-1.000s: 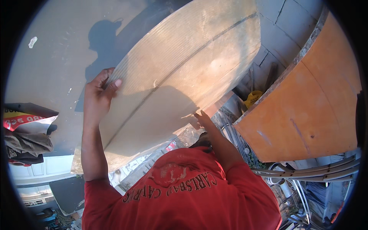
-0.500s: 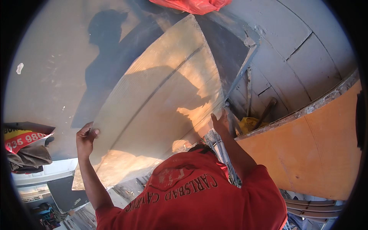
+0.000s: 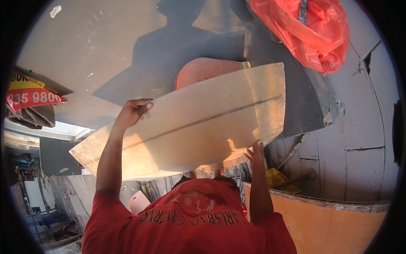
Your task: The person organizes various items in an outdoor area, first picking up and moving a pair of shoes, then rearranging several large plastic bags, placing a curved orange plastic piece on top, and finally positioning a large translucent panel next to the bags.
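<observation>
A large, thin, pale tan board (image 3: pixel 203 122) with a dark line along its length is held up in front of me, slightly tilted. My left hand (image 3: pixel 137 111) pinches its far edge, the thumb and fingers closed over it. At the near edge, toward the right end, my right hand (image 3: pixel 256 155) supports the board with somewhat bent fingers; its grip is partly hidden. Just beyond the board shows a rounded, faded red piece (image 3: pixel 205 71), its lower part covered by the board.
A red plastic bag (image 3: pixel 315 36) lies at the far right by a dark flat panel (image 3: pixel 296 101). An orange curved panel (image 3: pixel 308 220) stands at the near right, beside a yellow bag or cloth (image 3: pixel 283 180). Folded printed sheeting (image 3: pixel 34 93) is at the left.
The board has swung from a steep slant to nearly crosswise, its upper end dropping to the right. My left hand has moved up and right along the edge. The rounded red piece has come into sight.
</observation>
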`<control>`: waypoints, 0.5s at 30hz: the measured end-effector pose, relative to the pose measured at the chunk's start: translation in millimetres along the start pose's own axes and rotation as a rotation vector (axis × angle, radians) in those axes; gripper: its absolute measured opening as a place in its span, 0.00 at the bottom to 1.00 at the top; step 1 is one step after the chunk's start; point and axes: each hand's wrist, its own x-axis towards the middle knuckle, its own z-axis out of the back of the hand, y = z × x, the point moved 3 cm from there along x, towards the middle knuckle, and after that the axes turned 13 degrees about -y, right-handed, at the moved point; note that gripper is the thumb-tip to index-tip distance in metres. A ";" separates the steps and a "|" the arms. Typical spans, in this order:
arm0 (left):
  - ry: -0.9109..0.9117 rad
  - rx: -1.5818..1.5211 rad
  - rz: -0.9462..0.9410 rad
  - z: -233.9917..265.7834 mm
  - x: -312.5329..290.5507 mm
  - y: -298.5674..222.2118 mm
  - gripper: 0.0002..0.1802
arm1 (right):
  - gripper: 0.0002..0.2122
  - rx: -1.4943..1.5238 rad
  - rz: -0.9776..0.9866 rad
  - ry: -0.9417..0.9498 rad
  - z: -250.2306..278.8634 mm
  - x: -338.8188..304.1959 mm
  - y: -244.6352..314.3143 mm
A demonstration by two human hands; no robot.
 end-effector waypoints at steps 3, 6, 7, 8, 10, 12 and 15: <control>-0.015 0.076 0.049 -16.4 45.6 33.3 0.19 | 0.50 0.058 0.015 -0.068 -17.4 10.1 2.0; -0.105 0.408 -0.012 -40.3 118.5 69.2 0.22 | 0.50 -0.009 -0.023 -0.137 -38.7 41.5 11.1; -0.165 0.506 -0.101 -51.7 140.1 89.7 0.22 | 0.49 -0.059 -0.029 -0.144 -47.9 52.5 19.3; -0.256 0.599 -0.076 -65.7 149.4 111.8 0.21 | 0.49 -0.094 -0.030 -0.128 -60.6 56.1 23.0; -0.363 0.688 -0.004 -98.3 162.4 147.3 0.19 | 0.48 -0.097 -0.002 -0.174 -83.9 63.2 39.0; -0.574 0.685 -0.103 -137.2 170.7 151.2 0.19 | 0.43 -0.077 -0.005 -0.188 -71.6 80.5 40.5; -0.596 0.646 -0.170 -133.3 160.6 147.6 0.18 | 0.53 -0.133 -0.039 -0.183 -65.5 72.1 31.3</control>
